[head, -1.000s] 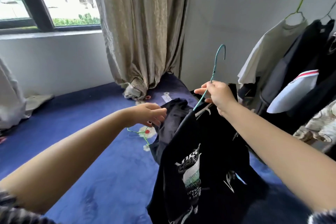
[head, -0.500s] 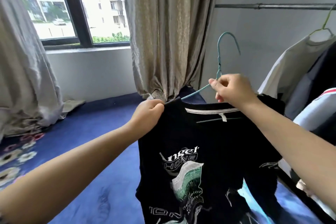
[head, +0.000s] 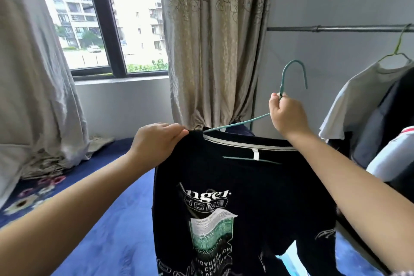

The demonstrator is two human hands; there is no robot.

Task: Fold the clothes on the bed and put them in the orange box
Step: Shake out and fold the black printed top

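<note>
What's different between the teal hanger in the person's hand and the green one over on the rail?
The teal hanger is off the rail, its neck gripped by the right hand; the green hanger hangs hooked on the rail. The teal one is partly pulled out of a black printed T-shirt, whose shoulder the left hand holds; the green one carries a white T-shirt. Both are thin, wire-like hangers.

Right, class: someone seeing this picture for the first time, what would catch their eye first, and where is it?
First, the black printed T-shirt held up in the centre foreground, its shoulder pinched by the left hand while the right hand grips the teal wire hanger at its neck. Next, the bright window at upper left, flanked by beige curtains. At right, clothes hang from a grey metal rail.
</note>
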